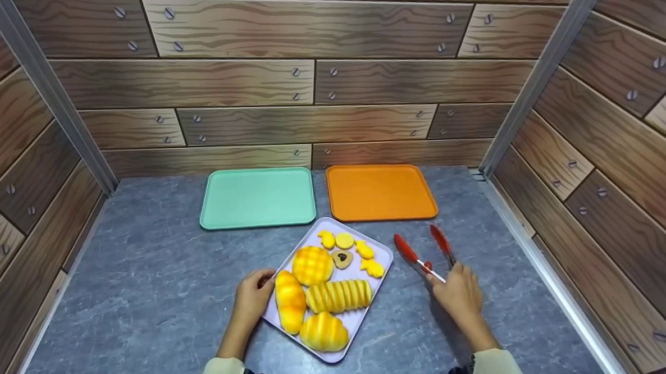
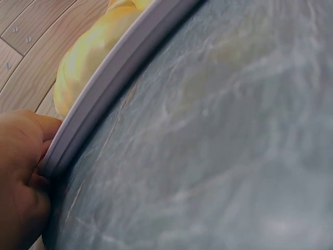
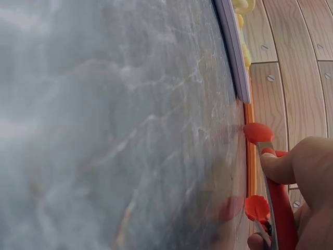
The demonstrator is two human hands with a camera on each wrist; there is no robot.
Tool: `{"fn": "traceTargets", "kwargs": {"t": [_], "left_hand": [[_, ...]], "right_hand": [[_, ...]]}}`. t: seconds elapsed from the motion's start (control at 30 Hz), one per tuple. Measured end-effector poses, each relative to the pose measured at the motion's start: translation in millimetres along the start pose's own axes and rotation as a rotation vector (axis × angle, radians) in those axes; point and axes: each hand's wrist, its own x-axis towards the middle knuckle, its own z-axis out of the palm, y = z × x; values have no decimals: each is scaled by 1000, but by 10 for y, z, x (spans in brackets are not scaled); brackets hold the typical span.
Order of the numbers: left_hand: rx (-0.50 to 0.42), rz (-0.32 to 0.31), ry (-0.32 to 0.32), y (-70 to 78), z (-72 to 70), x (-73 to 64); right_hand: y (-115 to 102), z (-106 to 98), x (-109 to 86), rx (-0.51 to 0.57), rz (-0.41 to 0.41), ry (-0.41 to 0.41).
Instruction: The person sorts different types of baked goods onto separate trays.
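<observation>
My left hand (image 1: 253,294) grips the left edge of a lilac tray (image 1: 364,315); its fingers meet the rim in the left wrist view too. On that tray lie a long bread roll (image 1: 290,301), a round checked bun (image 1: 312,265), a ridged loaf (image 1: 338,296) and a striped bun (image 1: 324,332). Smaller pieces sit toward its far end, among them a heart-shaped cookie (image 1: 342,258) and a round yellow slice (image 1: 344,240). My right hand (image 1: 458,294) holds red-tipped tongs (image 1: 407,250), their two arms spread apart, to the right of the tray with nothing between the tips.
Behind the lilac tray a mint green tray (image 1: 257,198) and an orange tray (image 1: 381,193) lie side by side on the grey marbled table (image 1: 146,285). Wood-patterned walls (image 1: 238,81) enclose the table at the back and both sides.
</observation>
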Motion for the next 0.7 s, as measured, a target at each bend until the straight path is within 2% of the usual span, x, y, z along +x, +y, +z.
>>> {"fn": "traceTargets", "kwargs": {"t": [0.27, 0.7], "left_hand": [[7, -1, 1, -4, -3, -6], [25, 20, 20, -1, 4, -16]], "right_hand": [[-23, -41, -61, 2, -31, 5], [-268, -105, -190, 54, -191, 34]]}}
